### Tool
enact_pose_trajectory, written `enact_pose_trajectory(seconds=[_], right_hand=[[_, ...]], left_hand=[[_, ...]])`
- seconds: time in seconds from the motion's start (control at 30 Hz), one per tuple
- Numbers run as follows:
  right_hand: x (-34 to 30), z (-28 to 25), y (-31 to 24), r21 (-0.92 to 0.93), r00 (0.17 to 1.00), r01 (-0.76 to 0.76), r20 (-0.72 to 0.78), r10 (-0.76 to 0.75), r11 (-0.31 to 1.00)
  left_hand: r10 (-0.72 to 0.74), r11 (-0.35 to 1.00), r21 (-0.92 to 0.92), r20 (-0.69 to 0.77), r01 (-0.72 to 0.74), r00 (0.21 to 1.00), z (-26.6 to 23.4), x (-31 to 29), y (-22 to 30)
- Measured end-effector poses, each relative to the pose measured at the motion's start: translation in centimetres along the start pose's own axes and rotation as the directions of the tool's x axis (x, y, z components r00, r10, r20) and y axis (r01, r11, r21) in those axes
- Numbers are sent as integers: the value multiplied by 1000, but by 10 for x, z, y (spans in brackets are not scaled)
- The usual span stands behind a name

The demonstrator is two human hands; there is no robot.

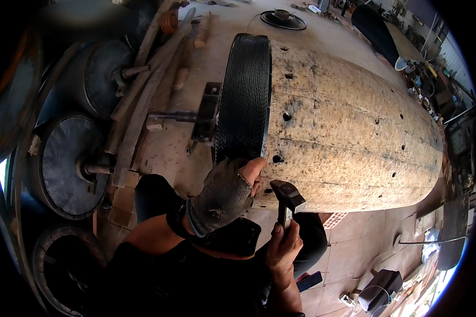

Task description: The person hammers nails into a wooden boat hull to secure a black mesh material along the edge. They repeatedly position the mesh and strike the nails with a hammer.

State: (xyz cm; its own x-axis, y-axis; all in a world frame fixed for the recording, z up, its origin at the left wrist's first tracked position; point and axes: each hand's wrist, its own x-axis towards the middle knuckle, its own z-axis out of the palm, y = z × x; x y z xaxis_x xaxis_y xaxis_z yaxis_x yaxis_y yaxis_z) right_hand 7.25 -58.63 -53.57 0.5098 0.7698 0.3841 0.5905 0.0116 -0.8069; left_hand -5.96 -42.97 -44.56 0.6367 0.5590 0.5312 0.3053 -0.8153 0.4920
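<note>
We are facing a wooden drum (pixel 349 127), which is lying on its side just in front of our knees, with its axle (pixel 177 115) sticking out at the left. As for what is done, a black band (pixel 243 95) of closely packed, twisted strands is covering the drum's left end in neat rows. The wood to the right is showing bare, with dark holes dotting it; the underside is hiding from us, so we are leaving it unjudged.

Our right grip (pixel 284 245) is holding a hammer (pixel 288 196), its fingers wrapping the handle; the head is hovering by the drum's near side, and we cannot tell whether it is touching. Our gloved left grip (pixel 222 195) is resting where band and wood are meeting, fingers curling; we cannot tell whether it is pinching anything. We are judging the work at this edge to be unfinished.
</note>
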Motion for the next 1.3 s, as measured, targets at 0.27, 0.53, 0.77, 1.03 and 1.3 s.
enact_pose_trajectory(seconds=[0.27, 0.53, 0.77, 1.03, 1.3], right_hand=[[10, -5, -12, -65, 998, 44, 47, -41, 997], [15, -16, -24, -146, 993, 69, 104, -54, 987], [17, -21, -22, -234, 989, 126, 104, -104, 964], [14, -17, -31, -247, 997, 58, 61, -44, 967], [8, -26, -24, -179, 993, 116, 27, -113, 977]], left_hand=[[-102, 991, 85, -53, 106, 993, 14, 2, -1], [-87, 979, 171, -134, 110, 987, 22, -1, 4], [-63, 963, 247, -195, 111, 979, 28, -2, 4], [-45, 973, 214, -208, 90, 977, 34, -7, -1], [200, 968, 182, -137, -174, 970, -8, -59, 6]])
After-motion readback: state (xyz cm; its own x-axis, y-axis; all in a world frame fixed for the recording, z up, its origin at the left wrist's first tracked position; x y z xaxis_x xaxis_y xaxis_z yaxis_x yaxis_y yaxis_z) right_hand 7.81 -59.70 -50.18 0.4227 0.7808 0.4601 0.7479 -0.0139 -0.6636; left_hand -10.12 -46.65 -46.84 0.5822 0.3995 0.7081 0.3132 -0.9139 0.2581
